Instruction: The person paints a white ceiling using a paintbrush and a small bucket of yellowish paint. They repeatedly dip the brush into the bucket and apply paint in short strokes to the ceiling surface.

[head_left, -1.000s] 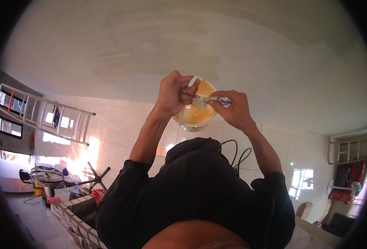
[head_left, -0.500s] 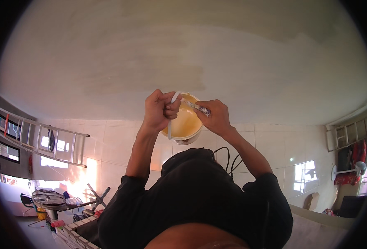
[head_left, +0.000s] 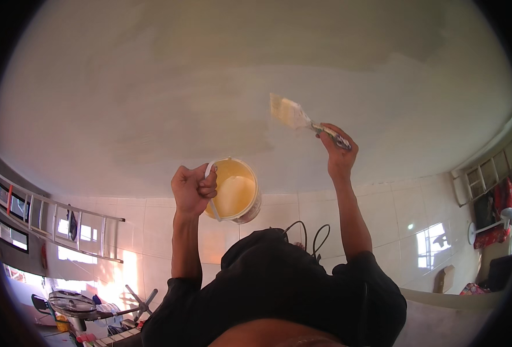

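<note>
My left hand [head_left: 192, 189] is closed around the white handle [head_left: 211, 171] of a round bucket [head_left: 235, 191] holding pale yellow paint. The bucket hangs low in front of the wall [head_left: 169, 98]. My right hand [head_left: 339, 150] grips the handle of a wide paintbrush [head_left: 290, 113], raised above and to the right of the bucket. The brush's bristles are yellowish and angled up-left against the wall's patchy pale surface; whether they touch it I cannot tell.
An aluminum ladder [head_left: 79, 231] is at the left, with a fan [head_left: 74, 303] and clutter below it. At the right are another ladder [head_left: 478, 182] and red fabric [head_left: 501, 196]. Black cords [head_left: 319, 237] loop by my body over the tiled floor [head_left: 392, 243].
The paintbrush has come out of the bucket and moved up and to the right. My left hand and the bucket have shifted left and down in the picture.
</note>
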`<state>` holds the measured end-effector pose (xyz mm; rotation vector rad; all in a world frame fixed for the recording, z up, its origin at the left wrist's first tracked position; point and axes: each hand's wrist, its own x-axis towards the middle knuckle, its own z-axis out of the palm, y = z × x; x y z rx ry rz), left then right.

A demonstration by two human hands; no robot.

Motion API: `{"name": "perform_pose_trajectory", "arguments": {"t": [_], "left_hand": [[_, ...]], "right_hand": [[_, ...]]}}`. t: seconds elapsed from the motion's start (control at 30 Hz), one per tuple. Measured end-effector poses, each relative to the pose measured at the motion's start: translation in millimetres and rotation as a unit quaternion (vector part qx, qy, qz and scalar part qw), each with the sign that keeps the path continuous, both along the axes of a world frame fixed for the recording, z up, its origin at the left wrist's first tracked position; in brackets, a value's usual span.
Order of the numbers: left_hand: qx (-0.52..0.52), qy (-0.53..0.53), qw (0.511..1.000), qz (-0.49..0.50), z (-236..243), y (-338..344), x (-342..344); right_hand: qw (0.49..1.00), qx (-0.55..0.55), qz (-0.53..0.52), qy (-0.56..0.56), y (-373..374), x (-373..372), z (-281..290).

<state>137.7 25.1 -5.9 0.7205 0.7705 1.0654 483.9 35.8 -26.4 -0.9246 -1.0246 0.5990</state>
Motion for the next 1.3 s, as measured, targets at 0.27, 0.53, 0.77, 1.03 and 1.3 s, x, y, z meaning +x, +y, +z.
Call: {"name": "perform_pose_trajectory", "arguments": {"t": [0.27,0.53,0.77,1.03,1.3], "left_hand": [[-0.042,-0.01,0.998,0.039,6.0,-2.5,8.2],[-0.084,-0.023,0.99,0.107,-11.1,-4.2,4.0],[-0.095,-0.023,0.991,0.092,-23.2,0.7,-8.1],[-0.072,-0.001,0.993,0.089,-25.2,-1.6,-17.8],[-0.079,0.01,0.989,0.125,-27.3,-3.0,-15.9]], "right_hand": [[0.985,0.045,-0.169,-0.005,108.5,77.9,-12.5],[0.866,0.079,-0.492,-0.03,87.7,192.2,-15.5],[0.857,0.133,-0.433,-0.245,148.7,-16.2,-18.2],[0.952,0.186,-0.15,-0.193,155.3,-119.1,-3.8],[0.944,0.073,-0.315,-0.064,132.7,108.9,-27.1]]}}
